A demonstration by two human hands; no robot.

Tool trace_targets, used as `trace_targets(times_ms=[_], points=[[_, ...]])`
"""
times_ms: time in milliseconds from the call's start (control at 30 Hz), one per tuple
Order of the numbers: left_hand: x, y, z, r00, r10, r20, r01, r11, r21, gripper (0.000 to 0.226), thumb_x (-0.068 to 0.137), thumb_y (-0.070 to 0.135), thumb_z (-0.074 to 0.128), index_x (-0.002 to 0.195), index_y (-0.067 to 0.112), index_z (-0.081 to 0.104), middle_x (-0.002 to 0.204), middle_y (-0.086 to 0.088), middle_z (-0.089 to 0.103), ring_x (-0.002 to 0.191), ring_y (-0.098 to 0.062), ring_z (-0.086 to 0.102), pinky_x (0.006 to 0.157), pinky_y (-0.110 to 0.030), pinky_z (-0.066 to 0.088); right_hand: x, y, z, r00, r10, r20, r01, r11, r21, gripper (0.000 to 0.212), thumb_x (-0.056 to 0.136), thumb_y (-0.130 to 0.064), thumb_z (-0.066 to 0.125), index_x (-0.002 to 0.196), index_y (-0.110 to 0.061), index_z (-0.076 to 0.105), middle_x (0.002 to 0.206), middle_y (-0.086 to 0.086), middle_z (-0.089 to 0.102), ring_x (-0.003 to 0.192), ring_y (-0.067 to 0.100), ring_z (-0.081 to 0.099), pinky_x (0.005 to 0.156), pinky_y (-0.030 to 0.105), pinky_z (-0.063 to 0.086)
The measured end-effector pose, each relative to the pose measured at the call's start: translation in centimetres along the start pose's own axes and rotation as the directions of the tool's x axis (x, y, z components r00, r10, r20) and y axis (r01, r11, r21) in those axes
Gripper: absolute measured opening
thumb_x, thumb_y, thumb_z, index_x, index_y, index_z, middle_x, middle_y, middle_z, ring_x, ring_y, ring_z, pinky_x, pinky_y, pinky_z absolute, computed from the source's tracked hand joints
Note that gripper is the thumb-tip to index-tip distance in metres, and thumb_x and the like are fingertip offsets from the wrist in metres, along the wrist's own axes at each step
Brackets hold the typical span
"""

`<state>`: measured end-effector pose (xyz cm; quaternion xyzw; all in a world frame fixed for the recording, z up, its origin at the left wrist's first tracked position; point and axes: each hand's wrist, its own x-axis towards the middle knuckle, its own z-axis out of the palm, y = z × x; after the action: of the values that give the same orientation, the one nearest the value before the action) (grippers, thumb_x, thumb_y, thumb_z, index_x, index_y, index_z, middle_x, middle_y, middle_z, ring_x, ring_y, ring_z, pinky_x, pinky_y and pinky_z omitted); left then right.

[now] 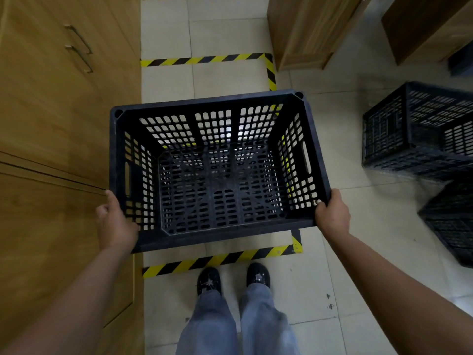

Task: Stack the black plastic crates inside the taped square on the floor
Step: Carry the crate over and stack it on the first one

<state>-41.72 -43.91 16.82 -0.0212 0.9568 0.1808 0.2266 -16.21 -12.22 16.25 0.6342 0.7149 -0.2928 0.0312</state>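
A black perforated plastic crate (217, 172), open side up, hangs above the floor square marked with yellow-and-black tape (217, 260). My left hand (115, 224) grips its near left corner. My right hand (332, 216) grips its near right corner, thumb over the rim. The tape's far edge (204, 59) shows beyond the crate. Two more black crates lie on the floor to the right, one (419, 131) turned on its side and another (453, 219) nearer, cut off by the frame edge.
A wooden cabinet (51, 124) with metal handles lines the left side, right against the taped square. Two more wooden units (307, 32) stand at the back right. My feet (233, 278) stand just outside the near tape line on the pale tiles.
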Motion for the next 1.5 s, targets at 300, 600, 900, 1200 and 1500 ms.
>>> trace_targets(times_ms=[300,600,900,1200,1500], points=[[-0.8,0.1,0.7,0.998,-0.009,-0.056,0.013,0.998,0.062,0.099,0.087,-0.001,0.060,0.151,0.041,-0.004,0.135,-0.018,0.033,0.100,-0.036,0.053,0.075,-0.051,0.055,0.2,0.2,0.7,0.998,-0.022,-0.062,0.021,1.000,-0.013,0.016,0.090,-0.006,0.046,0.106,-0.001,0.047,0.101,0.028,0.064,0.093,0.047,0.058,0.079,0.044,0.042],[-1.7,-0.4,0.0,0.999,-0.042,-0.033,0.045,0.995,0.088,0.104,0.087,-0.006,0.058,0.150,0.044,-0.008,0.127,-0.027,0.042,0.089,-0.036,0.053,0.068,-0.046,0.050,0.3,0.0,0.5,0.999,-0.032,-0.002,0.032,0.999,0.010,0.016,0.093,-0.008,0.045,0.108,-0.001,0.047,0.101,0.026,0.064,0.093,0.043,0.058,0.069,0.036,0.034],[-1.4,-1.0,0.0,1.000,-0.006,-0.005,0.006,0.993,0.118,0.109,0.087,-0.008,0.058,0.150,0.043,-0.014,0.138,-0.028,0.034,0.080,-0.030,0.046,0.064,-0.047,0.049,0.4,0.1,1.3,1.000,-0.030,0.003,0.030,1.000,0.003,0.022,0.093,-0.008,0.046,0.114,-0.001,0.047,0.105,0.026,0.064,0.096,0.045,0.059,0.071,0.037,0.037],[-1.5,-1.3,0.6,0.999,0.001,-0.042,0.002,0.998,0.057,0.108,0.087,-0.009,0.058,0.150,0.045,-0.011,0.132,-0.024,0.037,0.084,-0.036,0.054,0.071,-0.050,0.052,0.5,0.0,0.7,0.998,-0.050,-0.030,0.050,0.999,0.017,0.025,0.092,-0.007,0.048,0.116,0.001,0.050,0.107,0.027,0.064,0.098,0.045,0.058,0.080,0.042,0.043],[-1.5,-1.2,1.2,0.999,0.034,-0.036,-0.032,0.998,0.058,0.111,0.086,-0.008,0.060,0.149,0.046,-0.013,0.123,-0.022,0.040,0.079,-0.030,0.052,0.067,-0.048,0.053,0.7,0.2,0.2,0.998,-0.049,-0.039,0.051,0.998,0.045,0.015,0.091,-0.005,0.046,0.105,-0.001,0.049,0.092,0.019,0.060,0.091,0.042,0.057,0.070,0.035,0.034]])
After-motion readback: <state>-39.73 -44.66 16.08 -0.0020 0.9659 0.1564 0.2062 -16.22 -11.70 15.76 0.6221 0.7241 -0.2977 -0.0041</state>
